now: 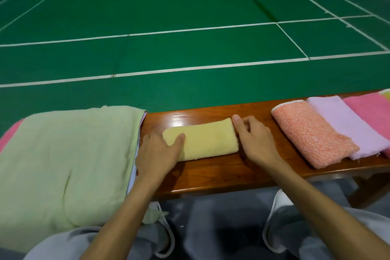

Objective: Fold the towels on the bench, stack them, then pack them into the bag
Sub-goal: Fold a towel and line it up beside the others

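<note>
So all you really get of the person is two bare forearms (126, 207) ending in the left hand (158, 152) and right hand (255, 143), baggy soft grey sweatpants (59, 245), and a pair of white-rimmed shoes (272, 217), the left one showing white laces.

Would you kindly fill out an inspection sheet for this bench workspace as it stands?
Surface: wooden bench, glossy.
Job's things: folded yellow towel mid-bench; orange towel, lilac towel and pink towel folded, overlapping in a row at right; light green towel spread over others at left; bag not seen.
Clutter: nothing seen.
Grips: left hand holds the yellow towel's left end, thumb on top; right hand curled at its right end, hold unclear.
Cables: nothing seen.
Surroundings: green court floor with white lines.
</note>
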A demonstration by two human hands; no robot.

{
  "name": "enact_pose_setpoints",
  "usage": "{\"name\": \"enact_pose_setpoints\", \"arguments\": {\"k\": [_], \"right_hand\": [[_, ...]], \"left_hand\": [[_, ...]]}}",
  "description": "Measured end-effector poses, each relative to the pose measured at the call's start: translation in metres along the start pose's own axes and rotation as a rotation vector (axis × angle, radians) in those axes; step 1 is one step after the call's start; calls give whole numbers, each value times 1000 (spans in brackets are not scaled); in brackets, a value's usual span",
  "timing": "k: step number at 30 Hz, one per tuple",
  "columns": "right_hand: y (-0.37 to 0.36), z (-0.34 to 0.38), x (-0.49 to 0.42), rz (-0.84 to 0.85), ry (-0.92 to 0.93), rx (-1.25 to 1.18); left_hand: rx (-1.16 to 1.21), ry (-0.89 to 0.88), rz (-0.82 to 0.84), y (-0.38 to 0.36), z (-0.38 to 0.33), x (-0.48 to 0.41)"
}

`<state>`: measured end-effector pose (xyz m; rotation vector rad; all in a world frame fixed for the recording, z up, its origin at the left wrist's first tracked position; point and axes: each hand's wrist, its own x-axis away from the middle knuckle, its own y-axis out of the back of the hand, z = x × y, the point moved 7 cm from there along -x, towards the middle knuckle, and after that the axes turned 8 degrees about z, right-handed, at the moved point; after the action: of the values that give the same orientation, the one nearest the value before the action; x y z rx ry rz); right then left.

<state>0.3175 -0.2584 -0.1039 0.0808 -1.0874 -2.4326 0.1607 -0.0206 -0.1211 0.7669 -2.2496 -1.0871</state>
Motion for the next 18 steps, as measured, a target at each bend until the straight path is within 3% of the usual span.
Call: {"name": "enact_pose_setpoints", "arguments": {"k": [4,9,16,18], "right_hand": [[-18,0,-9,74,-121,50],[-20,3,-8,22,-127,65],[16,9,3,30,55,-493],[26,2,2,20,74,-636]], "left_hand": [[16,9,97,-14,-17,-4],[103,9,145,-25,-29,-8],[938,39,345,-21,-63,-1],[1072,5,353,-21,-72,-3]]}}
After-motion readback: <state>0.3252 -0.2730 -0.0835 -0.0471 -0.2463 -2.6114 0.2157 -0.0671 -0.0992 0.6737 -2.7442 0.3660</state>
